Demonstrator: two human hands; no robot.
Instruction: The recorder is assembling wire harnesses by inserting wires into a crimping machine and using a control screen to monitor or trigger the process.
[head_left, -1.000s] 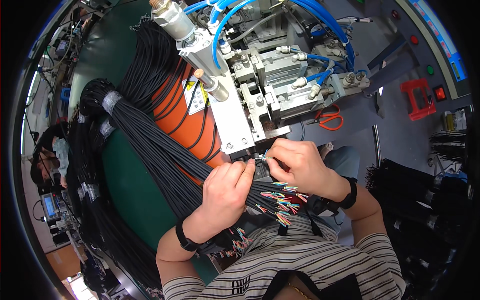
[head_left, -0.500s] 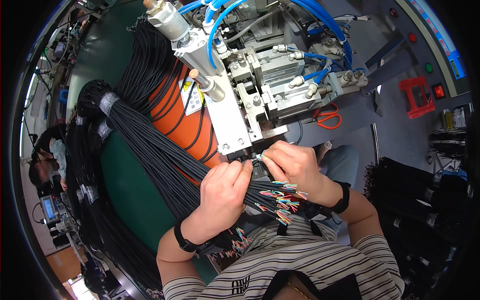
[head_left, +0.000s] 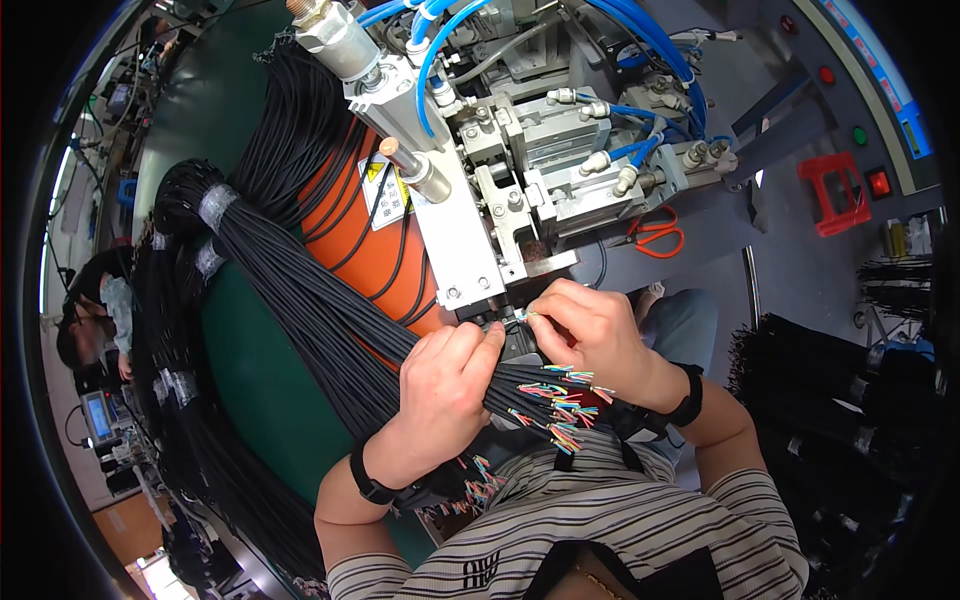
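Black cables [head_left: 330, 310] fill the left hand [head_left: 445, 395] — fingers wrapped around the bundle, just below the machine [head_left: 520, 190]. Beside it, the right hand [head_left: 590, 335] pinches one thin wire [head_left: 522, 316].

Thick bundle of black sheathed cables [head_left: 300, 300] runs diagonally from upper left down to centre, lying over the orange cylindrical drum [head_left: 350, 215] on the green bench top [head_left: 250, 420]. Left hand [head_left: 440, 400] sits on the bundle's near end; stripped multicoloured wire tips [head_left: 550, 395] fan out right of it, under the right hand [head_left: 590, 335]. Right hand is just in front of the white metal machine bracket [head_left: 465, 240]; grey pneumatic press with blue air hoses [head_left: 560, 150] behind and right of that. Orange-handled scissors [head_left: 655, 232] right of the press, red plastic stand [head_left: 835, 195] further right. More black cable bundles [head_left: 840, 400] far right, well apart.
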